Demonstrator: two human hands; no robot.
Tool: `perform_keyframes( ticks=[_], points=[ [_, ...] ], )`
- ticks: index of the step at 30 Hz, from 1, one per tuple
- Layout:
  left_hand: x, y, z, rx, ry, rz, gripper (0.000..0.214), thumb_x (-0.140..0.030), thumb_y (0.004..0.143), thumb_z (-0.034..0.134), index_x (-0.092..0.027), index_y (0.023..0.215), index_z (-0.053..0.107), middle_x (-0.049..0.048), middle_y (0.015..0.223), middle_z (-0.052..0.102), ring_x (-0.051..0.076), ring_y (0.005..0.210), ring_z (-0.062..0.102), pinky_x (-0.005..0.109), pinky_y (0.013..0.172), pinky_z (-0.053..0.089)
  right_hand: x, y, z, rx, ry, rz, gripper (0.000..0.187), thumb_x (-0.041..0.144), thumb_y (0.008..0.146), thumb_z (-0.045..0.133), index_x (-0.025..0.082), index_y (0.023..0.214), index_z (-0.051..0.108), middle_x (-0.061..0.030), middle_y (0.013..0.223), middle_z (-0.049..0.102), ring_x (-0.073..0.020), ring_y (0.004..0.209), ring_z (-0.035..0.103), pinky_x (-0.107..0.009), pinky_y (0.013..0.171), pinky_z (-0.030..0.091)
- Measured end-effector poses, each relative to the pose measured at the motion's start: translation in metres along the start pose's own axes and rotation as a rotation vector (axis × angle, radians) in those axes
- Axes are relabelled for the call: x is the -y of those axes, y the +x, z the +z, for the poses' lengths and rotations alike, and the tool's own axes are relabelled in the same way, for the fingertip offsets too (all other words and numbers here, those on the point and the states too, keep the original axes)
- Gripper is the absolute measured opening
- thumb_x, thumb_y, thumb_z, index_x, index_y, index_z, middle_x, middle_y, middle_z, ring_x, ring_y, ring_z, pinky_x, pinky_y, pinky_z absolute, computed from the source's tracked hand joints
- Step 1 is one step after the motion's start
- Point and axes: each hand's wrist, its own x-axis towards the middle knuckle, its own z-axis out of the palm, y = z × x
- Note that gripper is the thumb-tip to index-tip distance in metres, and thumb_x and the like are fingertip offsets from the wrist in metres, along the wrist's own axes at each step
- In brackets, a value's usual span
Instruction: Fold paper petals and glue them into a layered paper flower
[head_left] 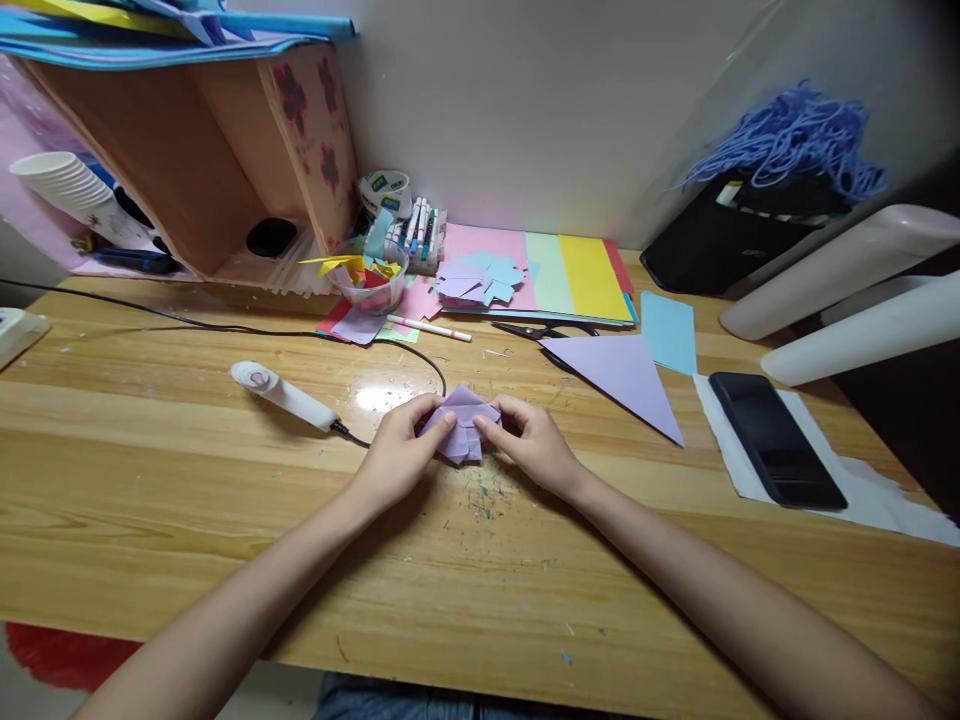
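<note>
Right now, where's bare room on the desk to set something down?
Biggest: desk left of the left hand, nearer than the white corded device. Smaller: between right hand and phone, below the purple triangle. Tiny scraps between the forearms. Crowded: the back, with scrap tub, markers, paper stack, scissors.

Wooden table (225, 540) with scissors (534, 332), blue sheet (670, 333)

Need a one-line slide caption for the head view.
Left hand and right hand hold folded purple paper over a wooden table, scissors lying beyond.
</note>
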Motion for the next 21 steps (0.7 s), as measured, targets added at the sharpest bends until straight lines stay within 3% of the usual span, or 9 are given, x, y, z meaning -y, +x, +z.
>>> perform_keyframes(
  ticks=[7, 12, 17, 21],
  points=[
    [0.001, 0.002, -0.003, 0.007, 0.004, 0.0, 0.029, -0.035, 0.084, 0.041, -0.015, 0.085, 0.062, 0.002, 0.076, 0.06, 0.016, 0.072, 0.052, 0.024, 0.066, 0.039, -0.001, 0.0, 0.001, -0.039, 0.034, 0.009, 0.025, 0.038, 0.081, 0.049, 0.016, 0.07, 0.052, 0.0012, 0.063, 0.048, -0.0111, 0.059, 0.044, -0.023, 0.054, 0.034],
    [0.001, 0.004, -0.01, -0.09, -0.002, 0.009, 0.03, -0.036, 0.083, 0.044, -0.016, 0.092, 0.064, 0.0043, 0.086, 0.064, 0.017, 0.082, 0.056, 0.025, 0.073, 0.041, -0.001, 0.001, 0.0, -0.067, 0.071, 0.019, 0.025, 0.039, 0.081, 0.049, 0.016, 0.069, 0.052, 0.0007, 0.064, 0.049, -0.0113, 0.059, 0.044, -0.023, 0.054, 0.035],
    [0.0, 0.005, -0.014, -0.168, -0.061, -0.034, 0.032, -0.04, 0.078, 0.052, -0.015, 0.094, 0.065, 0.0062, 0.086, 0.066, 0.019, 0.081, 0.059, 0.027, 0.07, 0.045, -0.002, 0.001, 0.0, -0.091, 0.093, 0.037, 0.026, 0.04, 0.081, 0.049, 0.016, 0.071, 0.053, 0.0008, 0.064, 0.048, -0.0112, 0.059, 0.044, -0.023, 0.053, 0.034],
    [-0.008, -0.008, -0.018, -0.381, 0.038, 0.089, 0.021, -0.036, 0.074, 0.06, -0.018, 0.083, 0.065, 0.0059, 0.09, 0.064, 0.019, 0.085, 0.058, 0.032, 0.075, 0.047, -0.004, 0.001, 0.0, -0.128, 0.11, 0.033, 0.027, 0.041, 0.08, 0.049, 0.017, 0.07, 0.052, 0.0013, 0.064, 0.048, -0.0112, 0.059, 0.044, -0.023, 0.054, 0.034]
  ],
)
